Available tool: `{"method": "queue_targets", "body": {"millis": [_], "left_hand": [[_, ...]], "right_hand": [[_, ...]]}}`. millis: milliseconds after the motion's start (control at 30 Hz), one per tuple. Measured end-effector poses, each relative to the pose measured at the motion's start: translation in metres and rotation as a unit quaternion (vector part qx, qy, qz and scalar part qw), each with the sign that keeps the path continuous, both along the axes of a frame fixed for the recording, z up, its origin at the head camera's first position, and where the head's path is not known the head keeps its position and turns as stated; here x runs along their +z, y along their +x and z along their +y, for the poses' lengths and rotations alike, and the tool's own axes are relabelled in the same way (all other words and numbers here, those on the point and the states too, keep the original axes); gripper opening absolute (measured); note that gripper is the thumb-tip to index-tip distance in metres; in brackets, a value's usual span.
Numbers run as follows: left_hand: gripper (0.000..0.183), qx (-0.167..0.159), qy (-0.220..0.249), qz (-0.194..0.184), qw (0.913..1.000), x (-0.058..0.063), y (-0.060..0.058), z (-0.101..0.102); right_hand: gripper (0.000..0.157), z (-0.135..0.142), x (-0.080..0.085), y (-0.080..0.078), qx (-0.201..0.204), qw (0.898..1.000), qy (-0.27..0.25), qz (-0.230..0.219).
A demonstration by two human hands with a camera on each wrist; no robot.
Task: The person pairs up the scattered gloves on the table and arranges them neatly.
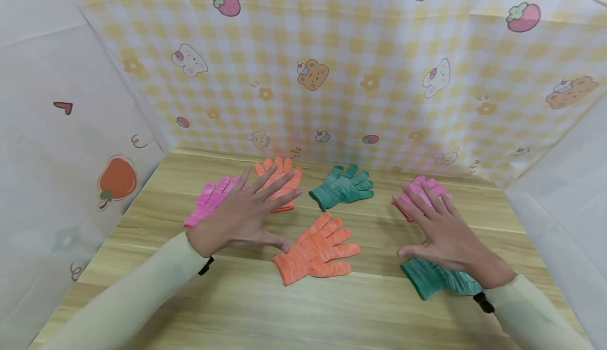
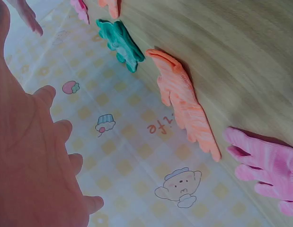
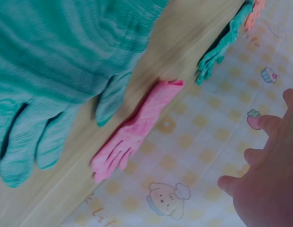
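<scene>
Both hands hover over the table with fingers spread, holding nothing. My left hand (image 1: 242, 215) is above a pink knit glove (image 1: 208, 202) and partly hides an orange glove (image 1: 278, 164) behind it. Its thumb tip overlaps the cuff of a nearer orange glove (image 1: 316, 250) in the head view; touching or apart, I cannot tell. My right hand (image 1: 448, 236) partly covers another pink glove (image 1: 416, 183) and a green glove (image 1: 422, 279) under its wrist. Between the hands, toward the back, lies a second green glove (image 1: 342, 187). The right wrist view shows the nearer green glove (image 3: 75, 52) close up.
A wooden table (image 1: 303, 313) carries the gloves, all lying flat. Behind it hangs a yellow checked cloth (image 1: 332, 39) with cartoon prints. White cloth walls (image 1: 42, 171) stand at the left and right sides.
</scene>
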State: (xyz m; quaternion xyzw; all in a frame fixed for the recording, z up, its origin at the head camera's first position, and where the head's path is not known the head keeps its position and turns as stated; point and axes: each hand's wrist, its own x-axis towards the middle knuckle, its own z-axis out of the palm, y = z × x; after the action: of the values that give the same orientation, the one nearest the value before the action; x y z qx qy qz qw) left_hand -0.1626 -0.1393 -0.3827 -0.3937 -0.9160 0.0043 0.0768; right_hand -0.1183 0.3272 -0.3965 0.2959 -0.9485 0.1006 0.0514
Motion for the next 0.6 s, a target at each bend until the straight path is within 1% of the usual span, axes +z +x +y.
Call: {"method": "queue_targets", "body": {"millis": [67, 267, 433, 600], "left_hand": [[0.120, 0.000, 0.000, 0.002, 1.0000, 0.000, 0.001, -0.002], [0.119, 0.000, 0.000, 0.016, 0.9999, -0.006, 0.001, -0.009], [0.119, 0.006, -0.006, 0.020, 0.9998, -0.007, 0.001, -0.016], [0.120, 0.010, -0.013, 0.003, 0.9999, -0.009, -0.002, -0.019]], "right_hand": [[0.112, 0.003, 0.000, 0.002, -0.002, 1.000, 0.002, 0.002], [0.116, 0.014, -0.004, 0.008, -0.015, 1.000, 0.012, 0.009], [0.114, 0.020, -0.006, 0.010, -0.019, 1.000, 0.014, 0.009], [0.109, 0.026, -0.008, 0.011, -0.030, 1.000, 0.006, -0.006]]}}
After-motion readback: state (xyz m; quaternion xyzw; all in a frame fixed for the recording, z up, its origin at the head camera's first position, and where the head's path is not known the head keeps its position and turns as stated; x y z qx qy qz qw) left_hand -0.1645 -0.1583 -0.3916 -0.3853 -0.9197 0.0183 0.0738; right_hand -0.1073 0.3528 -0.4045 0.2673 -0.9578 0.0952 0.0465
